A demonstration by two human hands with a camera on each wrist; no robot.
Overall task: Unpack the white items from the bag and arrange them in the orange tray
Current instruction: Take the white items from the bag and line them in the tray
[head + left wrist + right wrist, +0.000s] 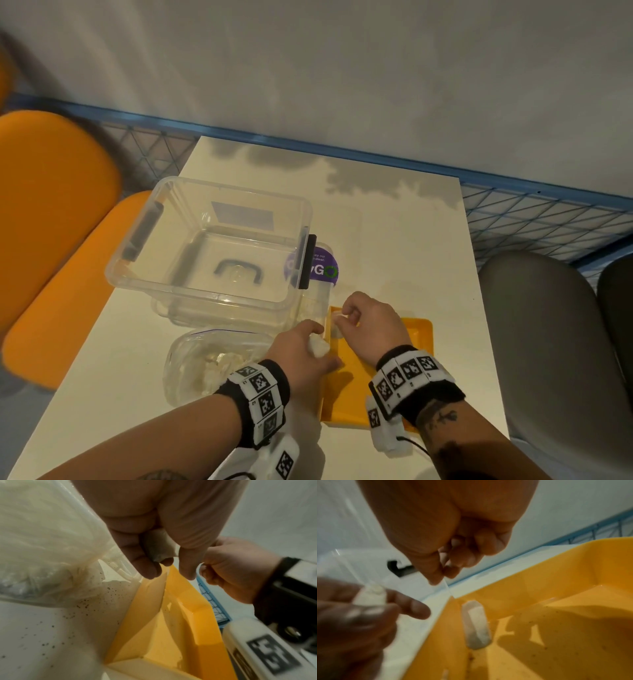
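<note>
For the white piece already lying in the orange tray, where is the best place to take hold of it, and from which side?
Probably across the middle of the white piece, thumb and finger on its long sides, coming from above. It lies flat and long by the orange tray corner, so the wall blocks a side approach, while its top is open.

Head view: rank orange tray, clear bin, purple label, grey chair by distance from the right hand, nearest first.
From the right hand:
1. Orange tray, directly beneath it.
2. Purple label, just beyond, toward the wall.
3. Clear bin, to its left; its near corner comes close, so 2 and 3 are hard to separate.
4. Grey chair, off the table's right edge.
</note>
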